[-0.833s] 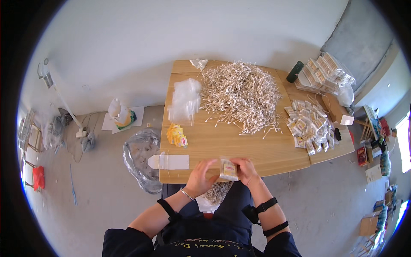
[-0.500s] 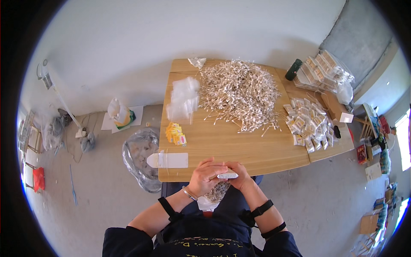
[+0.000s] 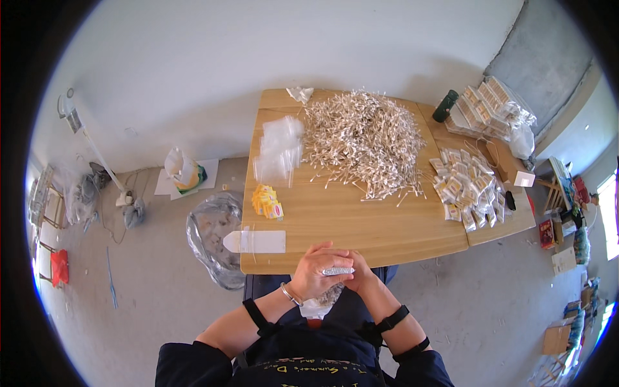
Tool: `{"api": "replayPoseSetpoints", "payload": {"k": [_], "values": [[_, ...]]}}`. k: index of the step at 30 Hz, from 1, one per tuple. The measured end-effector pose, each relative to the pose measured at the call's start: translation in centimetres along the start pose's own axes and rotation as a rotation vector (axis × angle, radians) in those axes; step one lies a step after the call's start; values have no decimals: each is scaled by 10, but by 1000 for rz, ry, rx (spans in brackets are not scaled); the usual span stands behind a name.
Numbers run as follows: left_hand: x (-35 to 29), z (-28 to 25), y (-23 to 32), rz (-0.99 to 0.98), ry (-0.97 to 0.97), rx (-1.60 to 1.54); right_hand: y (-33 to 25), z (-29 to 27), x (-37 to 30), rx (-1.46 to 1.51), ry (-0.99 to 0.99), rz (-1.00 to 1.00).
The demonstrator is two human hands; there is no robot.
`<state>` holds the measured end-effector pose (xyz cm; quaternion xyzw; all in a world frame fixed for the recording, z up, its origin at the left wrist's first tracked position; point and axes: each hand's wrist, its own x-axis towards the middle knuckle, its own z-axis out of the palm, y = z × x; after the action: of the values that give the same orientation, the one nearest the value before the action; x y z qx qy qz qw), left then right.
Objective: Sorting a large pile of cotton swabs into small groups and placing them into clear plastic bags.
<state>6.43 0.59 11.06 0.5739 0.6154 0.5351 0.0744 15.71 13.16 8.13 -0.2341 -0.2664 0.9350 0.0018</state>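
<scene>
My left hand (image 3: pixel 314 271) and my right hand (image 3: pixel 362 271) are closed together around a bundle of cotton swabs (image 3: pixel 338 271), just past the table's near edge. Only the packed white tips of the bundle show; the rest is hidden in my palms. Under my hands, in my lap, is a white plastic bag (image 3: pixel 314 308) with loose swabs (image 3: pixel 333 295) in it. A big heap of cotton swabs (image 3: pixel 364 138) covers the far middle of the wooden table (image 3: pixel 361 232). Left of it lie clear plastic bags (image 3: pixel 280 151), yellow cards (image 3: pixel 266 202) and a white pointed card (image 3: pixel 261 241).
Packed swab bags (image 3: pixel 467 187) are piled on the table's right side. Behind them are a dark green bottle (image 3: pixel 445 106), stacked packs (image 3: pixel 487 109) and a cardboard box (image 3: pixel 503 158). A clear plastic sack (image 3: pixel 209 232) sits on the floor to the left.
The bundle has shifted slightly left and lower, its tip face now turned level. My right hand has closed in nearer to the left. The whole view has moved a little.
</scene>
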Motion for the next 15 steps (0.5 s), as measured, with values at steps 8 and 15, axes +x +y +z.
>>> {"api": "replayPoseSetpoints", "payload": {"k": [8, 15], "values": [[-11, -8, -4, -49, 77, 26, -7, -16, 12, -80, 84, 86], [-7, -11, -2, -107, 115, 60, -10, -10, 18, -176, 244, -44]]}}
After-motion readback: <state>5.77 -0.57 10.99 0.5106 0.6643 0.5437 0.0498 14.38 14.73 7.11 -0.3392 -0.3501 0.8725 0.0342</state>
